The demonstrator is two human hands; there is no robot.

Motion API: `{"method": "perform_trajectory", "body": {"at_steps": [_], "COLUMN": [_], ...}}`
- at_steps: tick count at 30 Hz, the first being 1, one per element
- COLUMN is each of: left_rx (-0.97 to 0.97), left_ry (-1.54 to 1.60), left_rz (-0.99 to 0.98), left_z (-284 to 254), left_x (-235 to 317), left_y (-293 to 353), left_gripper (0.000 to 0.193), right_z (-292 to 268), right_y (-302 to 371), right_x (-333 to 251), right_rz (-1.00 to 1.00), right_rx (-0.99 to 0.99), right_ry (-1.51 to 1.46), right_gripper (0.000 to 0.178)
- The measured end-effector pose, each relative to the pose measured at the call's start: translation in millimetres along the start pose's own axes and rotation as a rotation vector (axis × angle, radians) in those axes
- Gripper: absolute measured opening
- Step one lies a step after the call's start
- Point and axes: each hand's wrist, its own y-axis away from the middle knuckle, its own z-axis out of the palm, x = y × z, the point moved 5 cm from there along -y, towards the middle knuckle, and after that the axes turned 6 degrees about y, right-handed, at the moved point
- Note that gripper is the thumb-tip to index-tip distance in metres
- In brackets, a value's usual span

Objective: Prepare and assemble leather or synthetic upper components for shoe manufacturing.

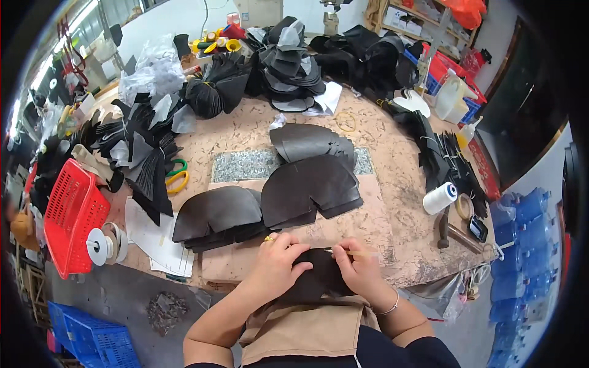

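Observation:
My left hand (279,260) has thumb and forefinger closed on the left edge of a black leather-like piece (316,279) at the near table edge. In my right hand (359,268) is a thin pale pen-like stick (367,253), its light tip at the piece's upper edge. Just beyond my hands lie fanned stacks of similar curved, notched black pieces: a left stack (218,211), a middle stack (307,190) and a back stack (310,142). They rest on a pale board (375,211) and a speckled stone slab (242,165).
Green-and-yellow-handled scissors (177,181), a red basket (72,214) and thread spools (101,245) stand left. A white thread cone (440,197), hammer (443,230) and tape roll (464,207) lie right. Bundled black pieces (288,67) line the back. Blue water bottles (521,245) stand beyond the right edge.

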Motion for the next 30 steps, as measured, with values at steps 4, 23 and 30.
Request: {"method": "perform_trajectory", "body": {"at_steps": [4, 23, 30], "left_rx": [0.015, 0.248, -0.079], "left_ry": [0.003, 0.022, 0.031], "left_rz": [0.002, 0.036, -0.06], "left_z": [0, -53, 0], "left_x": [1, -9, 3], "left_y": [0, -74, -3], "left_gripper": [0.033, 0.027, 0.03], "right_z": [-1, -25, -1], "right_y": [3, 10, -2], "right_x": [0, 8, 1], "right_rz": [0.077, 0.012, 0.067], "right_rx": [-0.068, 0.027, -0.027], "right_ry": [-0.052, -0.26, -0.103], "right_gripper": [0.011, 0.01, 0.013]}}
